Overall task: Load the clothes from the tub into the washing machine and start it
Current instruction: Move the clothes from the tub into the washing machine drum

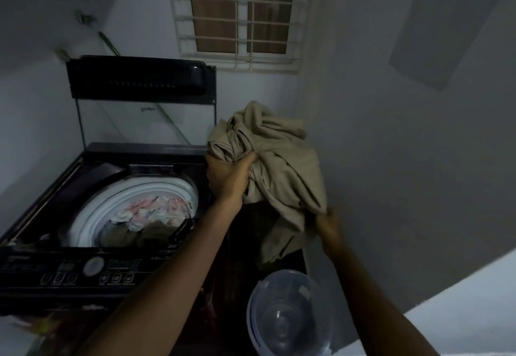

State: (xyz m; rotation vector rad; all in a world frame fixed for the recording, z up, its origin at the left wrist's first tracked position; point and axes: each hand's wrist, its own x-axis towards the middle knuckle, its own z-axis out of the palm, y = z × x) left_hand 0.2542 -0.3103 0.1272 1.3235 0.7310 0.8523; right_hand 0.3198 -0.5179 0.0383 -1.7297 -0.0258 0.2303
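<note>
A beige garment point(279, 160) hangs bunched in the air to the right of the top-loading washing machine point(42, 202). My left hand point(230, 177) grips its upper folds, and my right hand point(328, 223) holds its lower right edge. The machine's lid point(139, 82) stands raised. Its white drum point(134, 205) holds pink-and-white and dark olive clothes. A translucent tub point(290, 313) sits on the floor below the garment, and nothing shows inside it. The control panel point(83, 270) with a round dial and buttons runs along the machine's front.
A barred window point(240, 15) is on the wall behind. A white wall closes in on the right, with a paper sheet point(452, 20) stuck on it. A white ledge point(474, 300) is at the lower right. Dark floor lies between the machine and the tub.
</note>
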